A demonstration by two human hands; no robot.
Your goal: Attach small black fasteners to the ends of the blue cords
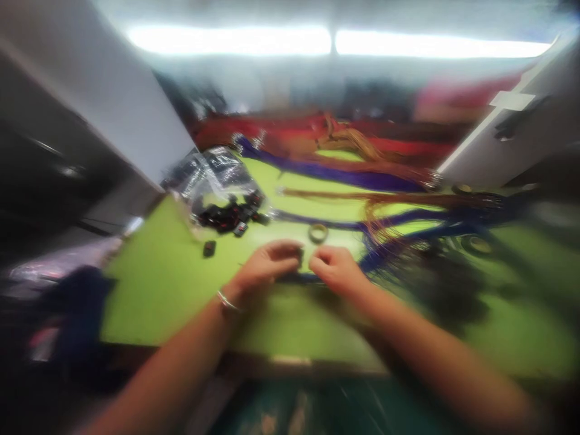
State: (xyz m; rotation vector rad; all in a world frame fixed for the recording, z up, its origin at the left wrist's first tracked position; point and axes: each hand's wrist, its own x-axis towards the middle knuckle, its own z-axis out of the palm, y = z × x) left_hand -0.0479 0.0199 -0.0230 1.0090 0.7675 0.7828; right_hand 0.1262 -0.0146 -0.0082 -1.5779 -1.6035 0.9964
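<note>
Over the green tabletop [158, 290], my two hands face each other a short gap apart. My left hand [269, 263], with a metal bracelet at its wrist, pinches a small dark block [299, 256], likely one of the black connectors. The fingers of my right hand [335, 266] are pressed together in a pinch, but blur hides what is in them. Blue wires [371, 260] run close beside and behind the right hand. Just beyond the hands lies a roll of tape [318, 233].
Black connectors [226, 214] spill from a clear plastic bag [217, 175] at the back left; a single connector [209, 248] lies nearer. Blue-purple wires [335, 172] and brown wires [335, 194] stretch across the back and right. White panels [136, 109] flank the table.
</note>
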